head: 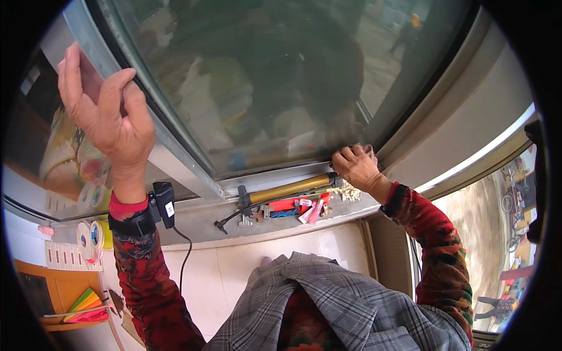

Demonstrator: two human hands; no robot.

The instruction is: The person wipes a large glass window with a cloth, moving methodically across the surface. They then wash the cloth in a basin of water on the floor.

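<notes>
My left hand (116,118) is raised against the metal window frame (175,153), its bent fingers spread across both sides of the frame's edge. A black device (163,205) with a cable is strapped to that wrist. My right hand (356,164) is bunched at the lower right corner of the window pane (272,87). Something dark shows by its fingertips, but I cannot tell what it is. Just below and left of that hand lies a gold-coloured hand pump (287,188) with a black hose (259,209). Pale seeds or chips (350,192) lie in a small heap beneath the hand.
On the sill (199,226) are metal clips (246,220), a red item (281,204) and a pink tube (315,213). Tape rolls (94,237) stand at left, above an orange cabinet (74,285). Through the opening at right, a person (496,307) and bicycles (509,202) are outside.
</notes>
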